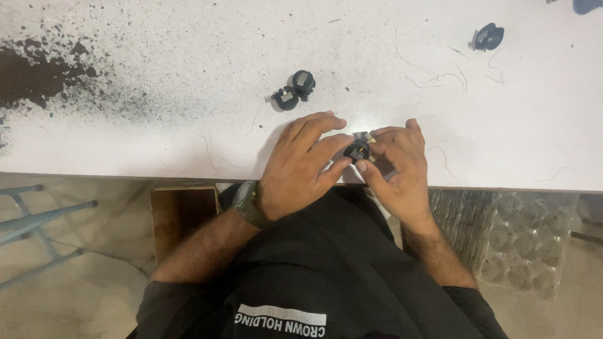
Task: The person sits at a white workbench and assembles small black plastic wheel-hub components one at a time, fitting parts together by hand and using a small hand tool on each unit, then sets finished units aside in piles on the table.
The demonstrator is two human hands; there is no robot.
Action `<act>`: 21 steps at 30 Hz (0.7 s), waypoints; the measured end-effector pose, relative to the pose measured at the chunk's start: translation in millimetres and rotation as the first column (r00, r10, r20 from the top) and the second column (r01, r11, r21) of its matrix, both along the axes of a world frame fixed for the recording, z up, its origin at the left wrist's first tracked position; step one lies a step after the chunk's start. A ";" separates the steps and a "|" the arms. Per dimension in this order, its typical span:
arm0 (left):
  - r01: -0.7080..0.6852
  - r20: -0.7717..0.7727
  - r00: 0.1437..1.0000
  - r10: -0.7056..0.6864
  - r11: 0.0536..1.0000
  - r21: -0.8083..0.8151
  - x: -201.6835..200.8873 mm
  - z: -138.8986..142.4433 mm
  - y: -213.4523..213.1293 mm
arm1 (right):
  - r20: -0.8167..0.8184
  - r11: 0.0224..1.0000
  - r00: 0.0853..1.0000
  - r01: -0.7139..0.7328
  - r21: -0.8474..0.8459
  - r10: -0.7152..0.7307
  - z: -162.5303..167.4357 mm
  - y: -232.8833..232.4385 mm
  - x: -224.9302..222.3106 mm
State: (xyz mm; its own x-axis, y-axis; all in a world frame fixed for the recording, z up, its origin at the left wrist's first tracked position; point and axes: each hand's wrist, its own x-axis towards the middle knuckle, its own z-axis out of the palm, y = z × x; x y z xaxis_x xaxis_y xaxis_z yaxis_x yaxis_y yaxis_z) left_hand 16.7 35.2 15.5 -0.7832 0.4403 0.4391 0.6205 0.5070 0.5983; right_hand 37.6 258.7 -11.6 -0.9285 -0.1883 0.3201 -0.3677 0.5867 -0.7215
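Left hand [300, 166] and right hand [397, 166] both pinch one small black round part [357, 150] over the white counter [157, 138] edge, steadying it; two matching parts [293, 90] sit beyond.

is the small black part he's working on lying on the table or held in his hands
Held: the small black part is pinched between left hand and right hand fingertips, at the table edge.

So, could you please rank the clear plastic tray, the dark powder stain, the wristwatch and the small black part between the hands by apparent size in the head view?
1. Clear plastic tray, though it sits off the table, so its distance is unsure.
2. Dark powder stain.
3. Wristwatch.
4. Small black part.
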 end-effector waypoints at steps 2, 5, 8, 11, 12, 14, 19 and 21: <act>0.002 0.019 1.000 -0.003 1.000 0.011 -1.3 -1.1 0.9 | 0.013 1.000 1.000 -0.005 0.005 0.005 -0.6 1.3 -0.2; 0.006 0.067 0.998 -0.009 0.999 0.053 -2.7 -2.6 2.0 | 0.028 1.000 0.999 -0.024 -0.012 0.024 -1.1 2.2 -0.8; 0.016 0.093 0.995 -0.023 0.997 0.076 -3.5 -2.3 3.4 | 0.030 1.000 0.999 -0.019 0.021 0.018 -0.7 1.1 -1.1; 0.029 0.070 0.997 -0.034 0.997 0.073 -5.0 -0.6 5.9 | -0.005 0.998 1.000 0.000 0.055 0.000 0.0 -0.5 -1.1; 0.038 0.063 0.997 -0.042 0.997 0.073 -5.8 -0.2 7.1 | -0.015 0.998 1.000 0.003 0.065 -0.002 0.1 -1.1 -1.1; 0.044 0.035 0.998 -0.046 0.998 0.055 -7.1 -0.1 9.0 | -0.033 0.996 0.999 0.008 0.084 -0.006 -0.5 -2.7 -0.8; 0.036 -0.063 0.997 -0.036 0.999 -0.011 -6.0 -6.2 8.3 | -0.165 0.974 0.984 0.100 0.202 -0.067 -5.1 -7.0 2.8; 0.025 -0.038 0.999 -0.026 0.999 -0.026 -4.9 -10.8 6.4 | -0.197 0.964 0.977 0.124 0.233 -0.079 -7.4 -8.1 4.6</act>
